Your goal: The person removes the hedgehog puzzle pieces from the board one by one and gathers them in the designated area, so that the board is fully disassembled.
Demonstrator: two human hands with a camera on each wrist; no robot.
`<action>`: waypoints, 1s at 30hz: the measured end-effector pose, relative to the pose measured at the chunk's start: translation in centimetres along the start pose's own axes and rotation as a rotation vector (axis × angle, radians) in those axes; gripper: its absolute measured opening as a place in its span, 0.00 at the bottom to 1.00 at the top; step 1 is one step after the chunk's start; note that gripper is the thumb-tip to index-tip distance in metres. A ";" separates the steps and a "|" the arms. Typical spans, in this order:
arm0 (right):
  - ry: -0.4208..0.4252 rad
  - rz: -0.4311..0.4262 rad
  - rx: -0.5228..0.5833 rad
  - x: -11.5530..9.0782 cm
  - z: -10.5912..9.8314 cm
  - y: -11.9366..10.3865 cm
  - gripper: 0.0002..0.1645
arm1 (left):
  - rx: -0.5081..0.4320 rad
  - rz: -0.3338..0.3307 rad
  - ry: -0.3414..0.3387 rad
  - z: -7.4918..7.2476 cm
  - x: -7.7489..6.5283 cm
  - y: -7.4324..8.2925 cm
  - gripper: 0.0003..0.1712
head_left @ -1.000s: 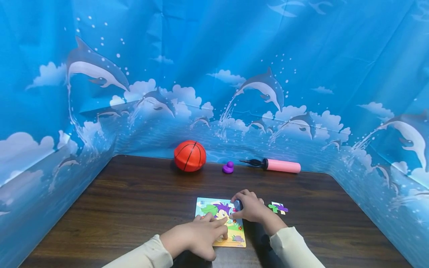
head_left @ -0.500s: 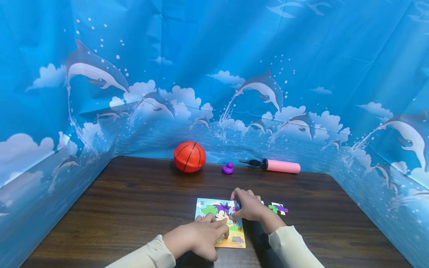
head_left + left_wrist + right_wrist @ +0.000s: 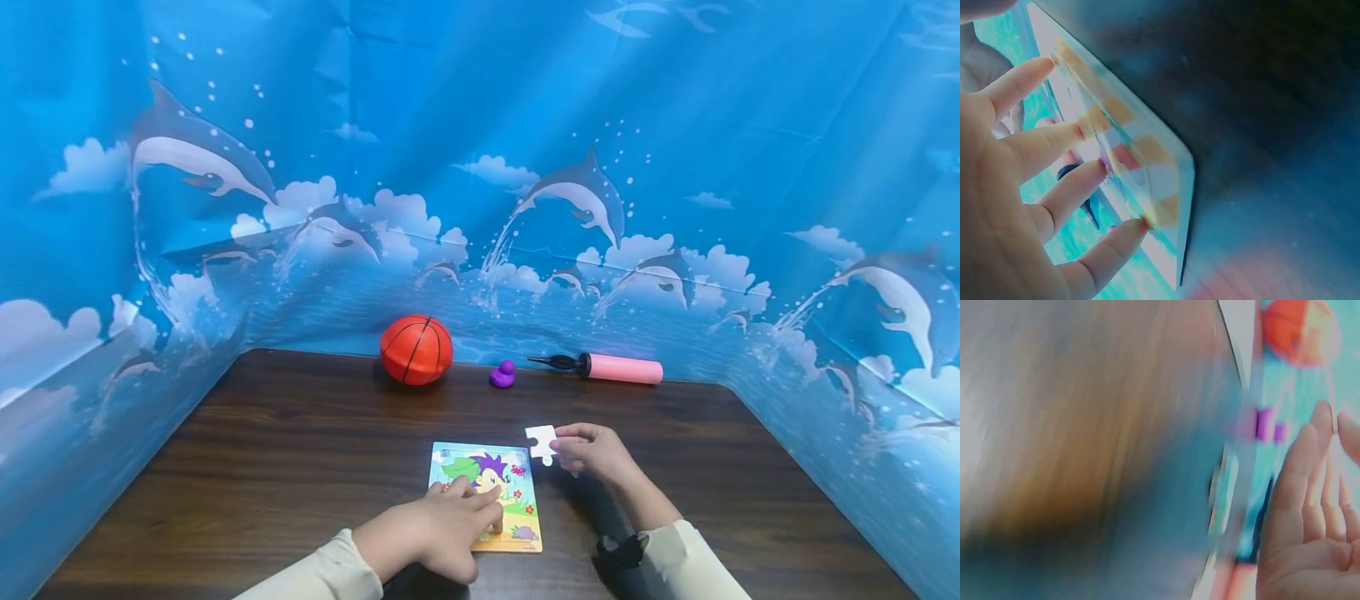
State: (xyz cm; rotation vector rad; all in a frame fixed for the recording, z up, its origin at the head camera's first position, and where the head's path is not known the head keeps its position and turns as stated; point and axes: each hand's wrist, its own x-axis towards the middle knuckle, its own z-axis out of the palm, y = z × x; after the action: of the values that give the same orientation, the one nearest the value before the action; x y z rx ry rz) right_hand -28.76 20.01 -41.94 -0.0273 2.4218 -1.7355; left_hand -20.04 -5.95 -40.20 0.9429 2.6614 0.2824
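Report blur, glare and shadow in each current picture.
Head view: fairly sharp, with the puzzle board readable and a dark shadow on the table below the right hand; left wrist view: pale glare washes over the board's print, and the table turns dark and bluish; right wrist view: the table is smeared by blur, and the orange-red ball looks soft and partly washed out.

The left forearm points toward two o'clock; the left hand is palm down, with its fingers spread apart. The right forearm points toward half past ten; the right hand makes a pinch between thumb and fingertips.
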 end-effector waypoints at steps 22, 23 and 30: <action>0.209 0.186 0.075 -2.2 -14.7 4.9 0.13 | -0.021 -0.016 0.014 -0.2 -1.5 -0.5 0.26; 0.207 0.181 0.054 -2.2 -14.6 4.9 0.13 | -0.015 -0.013 0.018 -0.2 -1.5 -0.5 0.26; 0.224 0.146 -0.221 -1.5 -13.9 4.4 0.16 | 0.014 0.002 0.051 0.3 -1.6 -0.2 0.27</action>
State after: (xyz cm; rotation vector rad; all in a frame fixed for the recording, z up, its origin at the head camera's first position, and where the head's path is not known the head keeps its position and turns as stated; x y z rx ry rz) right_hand -28.87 34.63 -41.59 0.3254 2.6859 -1.4736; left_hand -18.91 -7.07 -40.17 0.9554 2.7119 0.2919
